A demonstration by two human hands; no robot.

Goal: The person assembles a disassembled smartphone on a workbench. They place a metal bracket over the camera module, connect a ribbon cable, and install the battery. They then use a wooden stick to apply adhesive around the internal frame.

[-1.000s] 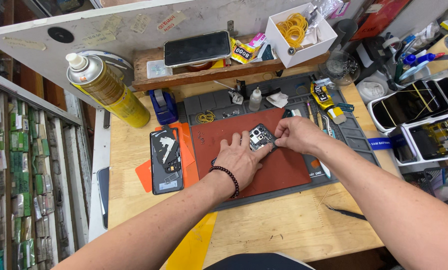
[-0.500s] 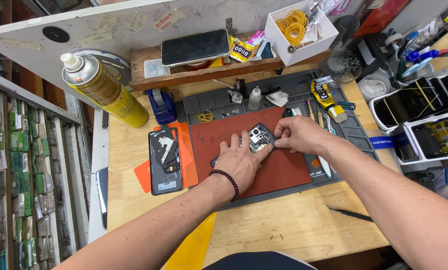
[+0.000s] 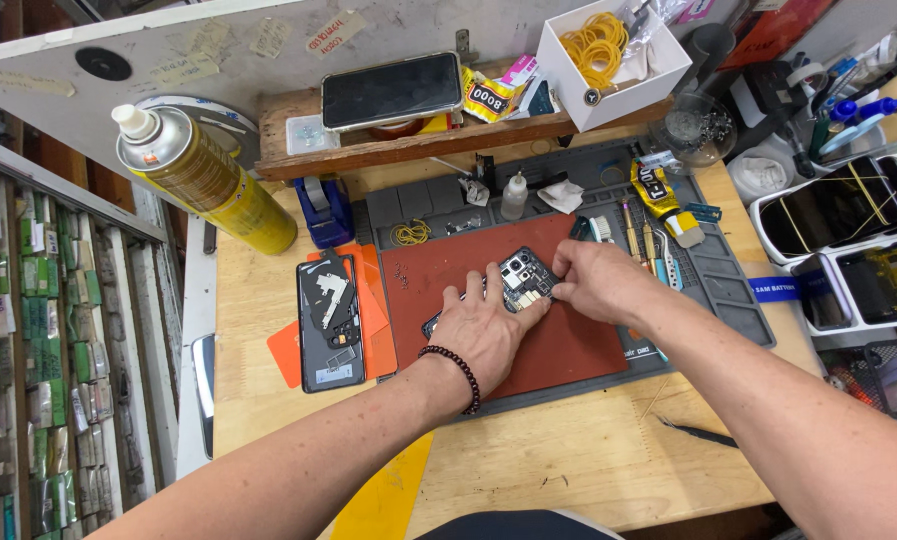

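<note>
Red mat (image 3: 568, 345) carries one opened phone (image 3: 520, 283), pinned flat under the left hand (image 3: 488, 330) while the right hand (image 3: 593, 280) pinches at its upper edge, both unmoved since a second ago. A second phone (image 3: 328, 320) lies left on the counter (image 3: 568, 470), beside one yellow spray can (image 3: 203, 180).

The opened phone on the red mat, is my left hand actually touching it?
Touching. The head view shows the left hand lying flat over the opened phone, covering its lower part with no gap, while the right hand fingers its upper edge.
</note>
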